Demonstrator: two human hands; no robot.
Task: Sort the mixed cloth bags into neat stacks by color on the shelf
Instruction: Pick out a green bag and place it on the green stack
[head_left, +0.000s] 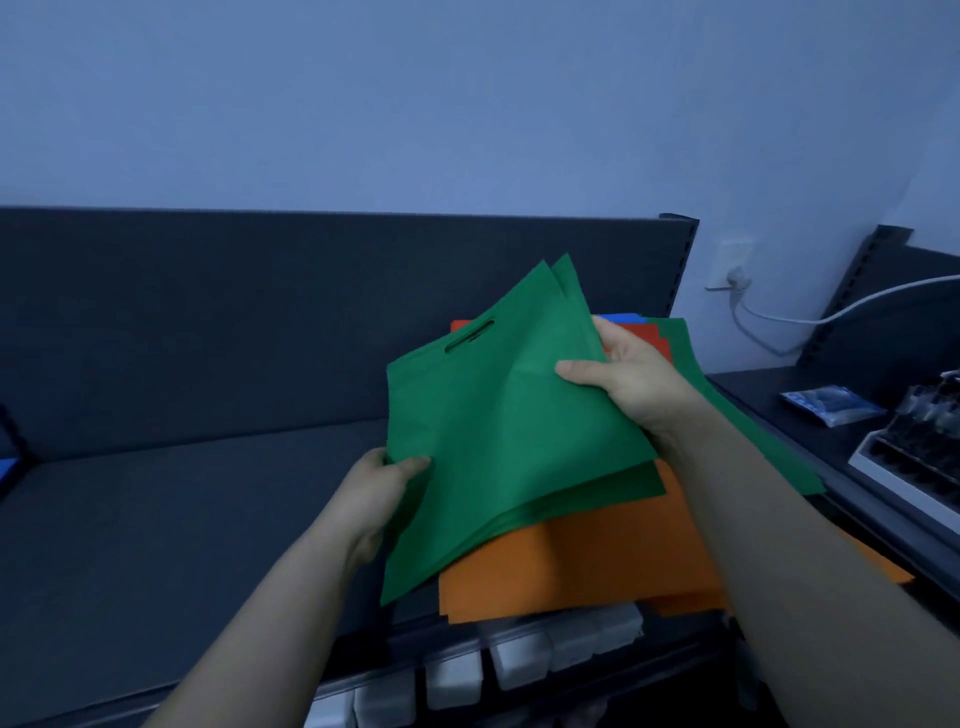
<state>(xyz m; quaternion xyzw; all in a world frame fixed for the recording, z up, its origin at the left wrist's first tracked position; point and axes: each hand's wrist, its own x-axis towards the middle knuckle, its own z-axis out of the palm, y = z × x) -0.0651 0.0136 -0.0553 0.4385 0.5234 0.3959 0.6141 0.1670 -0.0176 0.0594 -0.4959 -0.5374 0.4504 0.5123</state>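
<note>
The person is holding a sheaf of green bags (504, 426) tilted above the mixed pile at the right end of the shelf (182, 519). The left grip (384, 483) is pinching the sheaf's lower left edge, and the right grip (634, 379) is clasping its right edge, thumb on top. Orange bags (571, 566) are lying just underneath. The layers are fanning apart, so one risks sliding out or dragging an orange bag along.

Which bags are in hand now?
The raised green bags, gripped by left hand and right hand; the orange bag, red bag, blue bag and another green bag lie flat beneath.
</note>
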